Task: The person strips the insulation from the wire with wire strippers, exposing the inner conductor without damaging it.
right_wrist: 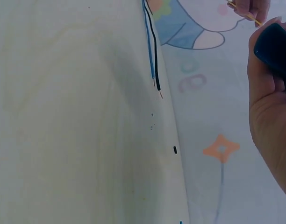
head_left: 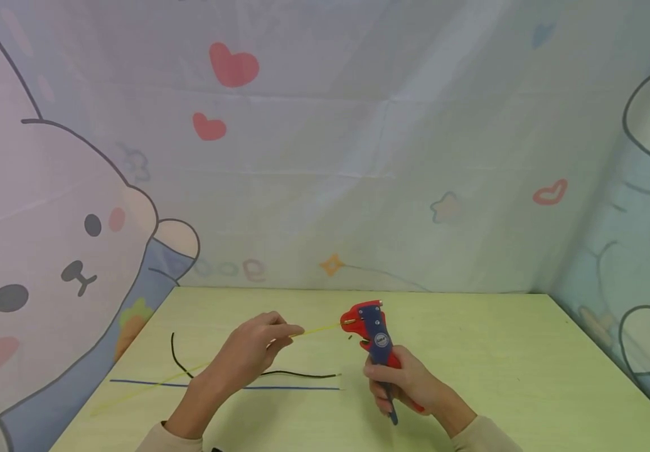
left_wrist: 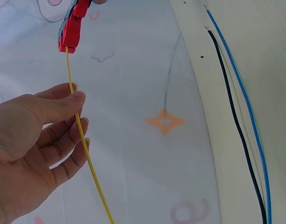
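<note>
My left hand [head_left: 248, 348] pinches a thin yellow wire [head_left: 322, 328] between thumb and fingertips above the table. One end of that wire runs into the red nose of a red and blue wire stripper [head_left: 378, 339]. The stripper is held upright by my right hand [head_left: 406, 380], fingers wrapped round its handles. In the left wrist view the yellow wire [left_wrist: 94, 170] crosses the fingers and trails downward, its tip hidden in the stripper's red head [left_wrist: 69, 35]. Only the dark handle end [right_wrist: 274, 44] shows in the right wrist view.
A black wire [head_left: 302, 374] and a blue wire [head_left: 291, 388] lie on the pale table [head_left: 528, 376], both with bare right ends. A small black scrap [right_wrist: 175, 150] lies near the table's far edge. Behind the table hangs a printed cloth [head_left: 302, 207].
</note>
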Available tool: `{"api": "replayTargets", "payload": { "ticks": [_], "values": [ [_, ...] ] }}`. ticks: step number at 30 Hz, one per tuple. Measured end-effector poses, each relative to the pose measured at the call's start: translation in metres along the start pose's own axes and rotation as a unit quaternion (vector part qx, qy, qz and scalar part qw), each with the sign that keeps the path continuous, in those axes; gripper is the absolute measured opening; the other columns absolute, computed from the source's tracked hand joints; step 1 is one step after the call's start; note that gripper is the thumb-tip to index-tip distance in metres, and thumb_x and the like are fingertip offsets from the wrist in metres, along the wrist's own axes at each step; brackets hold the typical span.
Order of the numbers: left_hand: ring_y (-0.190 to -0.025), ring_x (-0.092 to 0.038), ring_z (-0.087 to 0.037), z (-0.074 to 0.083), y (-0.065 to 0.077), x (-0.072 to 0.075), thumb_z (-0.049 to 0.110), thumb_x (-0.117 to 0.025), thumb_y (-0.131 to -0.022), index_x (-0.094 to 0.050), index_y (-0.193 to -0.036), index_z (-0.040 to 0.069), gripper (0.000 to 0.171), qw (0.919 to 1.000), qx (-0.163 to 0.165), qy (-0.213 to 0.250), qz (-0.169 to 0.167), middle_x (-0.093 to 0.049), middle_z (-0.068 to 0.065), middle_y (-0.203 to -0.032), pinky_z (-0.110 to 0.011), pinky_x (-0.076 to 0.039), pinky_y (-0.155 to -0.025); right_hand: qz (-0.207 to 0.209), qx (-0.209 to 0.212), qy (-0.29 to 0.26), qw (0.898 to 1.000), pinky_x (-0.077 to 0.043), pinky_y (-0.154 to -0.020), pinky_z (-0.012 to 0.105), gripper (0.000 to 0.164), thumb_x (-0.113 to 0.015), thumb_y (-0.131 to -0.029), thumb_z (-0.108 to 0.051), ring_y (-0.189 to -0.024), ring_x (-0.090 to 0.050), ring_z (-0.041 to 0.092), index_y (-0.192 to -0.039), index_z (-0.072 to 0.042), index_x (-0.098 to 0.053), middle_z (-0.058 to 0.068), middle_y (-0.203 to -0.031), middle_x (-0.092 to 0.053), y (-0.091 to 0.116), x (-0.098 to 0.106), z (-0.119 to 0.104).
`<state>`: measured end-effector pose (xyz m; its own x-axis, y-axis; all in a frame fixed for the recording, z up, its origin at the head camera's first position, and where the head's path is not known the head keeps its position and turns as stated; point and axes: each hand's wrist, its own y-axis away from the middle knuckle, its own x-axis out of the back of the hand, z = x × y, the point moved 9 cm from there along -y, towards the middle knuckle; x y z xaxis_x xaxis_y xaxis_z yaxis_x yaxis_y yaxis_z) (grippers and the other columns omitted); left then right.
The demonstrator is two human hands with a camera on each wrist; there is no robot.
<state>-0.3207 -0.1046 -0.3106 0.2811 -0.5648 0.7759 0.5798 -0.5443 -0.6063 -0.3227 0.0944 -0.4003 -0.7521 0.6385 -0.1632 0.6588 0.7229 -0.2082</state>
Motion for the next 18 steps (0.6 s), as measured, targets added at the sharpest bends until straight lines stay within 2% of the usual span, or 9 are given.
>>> {"api": "replayTargets", "payload": {
  "ticks": [8, 18],
  "values": [
    [-0.073, -0.064, -0.012, 0.0039, -0.0001, 0.0052, -0.01, -0.078, -0.079, -0.079, -0.104, 0.013, 0.034, 0.9996, -0.009, -0.017, 0.021, -0.065, 0.003, -0.086, -0.025, -0.051, -0.062, -0.015, 0.0, 0.007, 1.0, -0.055, -0.058, 0.028, 0.011, -0.047, -0.104, -0.006, -0.058, -0.06, 0.014, -0.095, -0.003, -0.053, 0.002, -0.071, -0.058, 0.0005, -0.0026, -0.0028],
    [-0.071, -0.061, -0.01, 0.0029, 0.0003, 0.0067, -0.012, -0.074, -0.081, -0.08, -0.105, 0.014, 0.036, 0.9997, -0.001, -0.013, 0.022, -0.065, 0.005, -0.085, -0.023, -0.048, -0.058, -0.019, -0.026, 0.022, 0.999, -0.057, -0.065, 0.032, 0.004, -0.048, -0.102, -0.004, -0.064, -0.062, 0.017, -0.1, -0.002, -0.051, 0.004, -0.076, -0.059, 0.0022, -0.0016, -0.0033]
  ]
}}
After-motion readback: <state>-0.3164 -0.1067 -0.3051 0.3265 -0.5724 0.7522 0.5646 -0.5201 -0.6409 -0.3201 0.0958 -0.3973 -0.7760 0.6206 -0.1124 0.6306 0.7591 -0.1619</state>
